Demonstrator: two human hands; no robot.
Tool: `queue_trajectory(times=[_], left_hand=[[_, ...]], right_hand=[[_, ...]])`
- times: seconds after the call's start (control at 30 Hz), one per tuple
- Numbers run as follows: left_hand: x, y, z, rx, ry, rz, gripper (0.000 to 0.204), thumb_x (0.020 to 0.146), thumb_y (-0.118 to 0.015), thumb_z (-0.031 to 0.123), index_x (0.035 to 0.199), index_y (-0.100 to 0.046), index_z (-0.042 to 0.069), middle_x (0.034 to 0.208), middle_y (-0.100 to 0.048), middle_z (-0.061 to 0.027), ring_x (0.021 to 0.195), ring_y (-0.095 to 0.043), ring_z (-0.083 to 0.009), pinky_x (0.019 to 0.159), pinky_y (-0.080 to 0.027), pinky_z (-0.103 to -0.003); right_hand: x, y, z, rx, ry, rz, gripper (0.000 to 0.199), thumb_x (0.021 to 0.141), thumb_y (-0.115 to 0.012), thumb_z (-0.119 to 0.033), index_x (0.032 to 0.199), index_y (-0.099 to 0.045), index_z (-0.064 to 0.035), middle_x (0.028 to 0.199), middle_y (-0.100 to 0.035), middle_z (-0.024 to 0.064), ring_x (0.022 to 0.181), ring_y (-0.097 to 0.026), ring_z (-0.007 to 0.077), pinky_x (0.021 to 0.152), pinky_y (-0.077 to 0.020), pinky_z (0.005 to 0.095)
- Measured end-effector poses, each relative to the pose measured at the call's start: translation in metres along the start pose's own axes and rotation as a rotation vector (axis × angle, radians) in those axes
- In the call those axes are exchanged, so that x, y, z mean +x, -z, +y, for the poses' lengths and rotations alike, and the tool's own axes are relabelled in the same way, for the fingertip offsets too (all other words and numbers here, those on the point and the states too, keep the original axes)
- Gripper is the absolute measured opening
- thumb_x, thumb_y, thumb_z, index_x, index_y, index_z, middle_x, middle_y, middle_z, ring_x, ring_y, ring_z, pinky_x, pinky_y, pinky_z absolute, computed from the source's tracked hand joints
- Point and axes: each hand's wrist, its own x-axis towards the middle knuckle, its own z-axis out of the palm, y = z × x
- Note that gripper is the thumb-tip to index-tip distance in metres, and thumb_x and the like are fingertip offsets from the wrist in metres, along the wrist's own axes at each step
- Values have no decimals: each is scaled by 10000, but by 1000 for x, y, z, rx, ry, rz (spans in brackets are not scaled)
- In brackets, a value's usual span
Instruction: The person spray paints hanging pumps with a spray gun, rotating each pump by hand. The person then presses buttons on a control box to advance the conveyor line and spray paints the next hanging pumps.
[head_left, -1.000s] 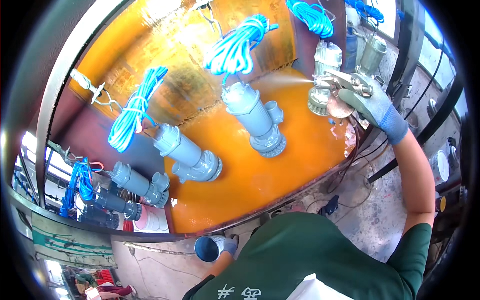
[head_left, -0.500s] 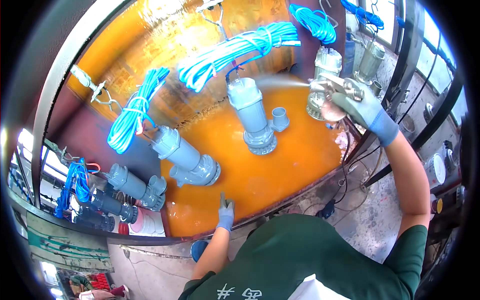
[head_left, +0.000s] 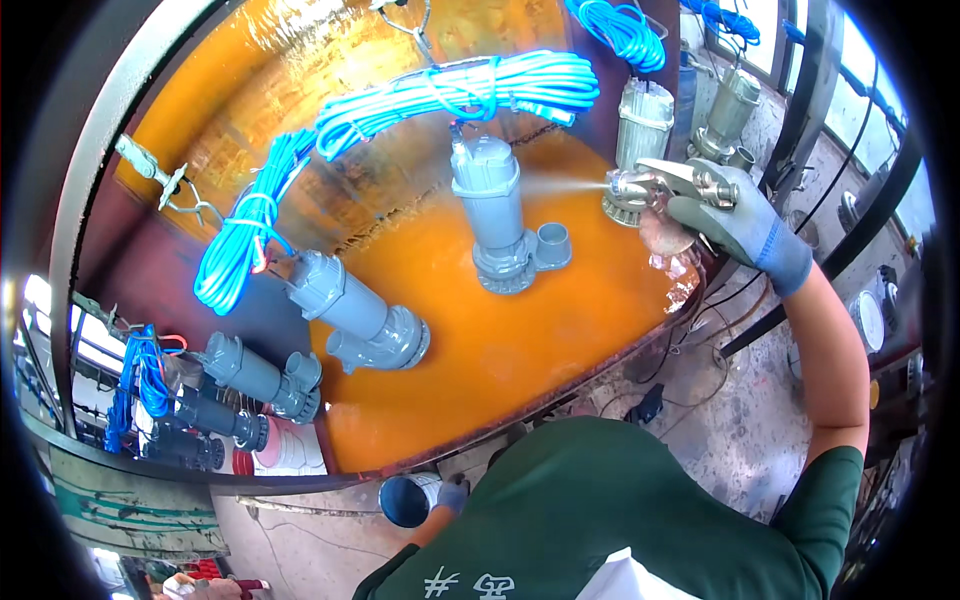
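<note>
My gloved right hand (head_left: 745, 225) is closed round a metal spray gun (head_left: 665, 190). A pale mist leaves the nozzle leftward and meets the upper body of a grey pump (head_left: 495, 215), which hangs upright under a coil of bright blue cable (head_left: 460, 92). Low in the picture, my gloved left hand (head_left: 454, 493) is down by my body, beside a bucket (head_left: 405, 502) with a dark blue inside. Its fingers are too small and partly hidden to read. Left of the sprayed pump, a second grey pump (head_left: 350, 310) hangs tilted below its own blue cable coil (head_left: 240, 225).
An orange-stained booth floor (head_left: 470, 375) and back wall surround the pumps. More pumps hang at the left (head_left: 262, 375) and right (head_left: 645, 120). A dark frame post (head_left: 812, 90) stands beyond my right hand. A hose (head_left: 725, 375) trails over the floor.
My left hand has dropped from above the booth's front edge to beside the bucket. The spray gun stays aimed at the middle pump, still spraying. The view has shifted slightly.
</note>
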Motion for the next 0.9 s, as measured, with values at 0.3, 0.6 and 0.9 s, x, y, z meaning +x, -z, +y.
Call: queue_trajectory(times=[0.3, 0.6, 0.9], left_hand=[[-14, -12, -27, -77, 379, -28, 403, 982, -633, 369, 1219, -762, 70, 1158, -774, -245, 1120, -738, -402, 958, -579, -465], [27, -40, -9, -78, 31, 14, 434, 989, -671, 322, 1338, -724, 69, 1263, -761, -224, 1197, -725, -380, 1035, -556, -424], [6, -26, -42, -23, 186, -37, 541, 971, -668, 332, 1440, -655, 64, 1276, -759, -224, 1190, -736, -357, 1015, -574, -415]], right_hand=[[-2, -7, -14, 93, -40, 11, 422, 1046, -721, -260, 1375, -673, -1, 1150, -753, 67, 984, -653, 84, 908, -562, 296], [-2, 40, 33, -329, -233, 38, 425, 993, -709, -407, 1129, -727, -4, 924, -763, 163, 846, -749, 284, 789, -580, 411], [25, 66, -45, -214, -99, 39, 382, 1058, -680, -279, 1366, -713, -55, 1095, -752, 71, 929, -683, 136, 847, -571, 322]])
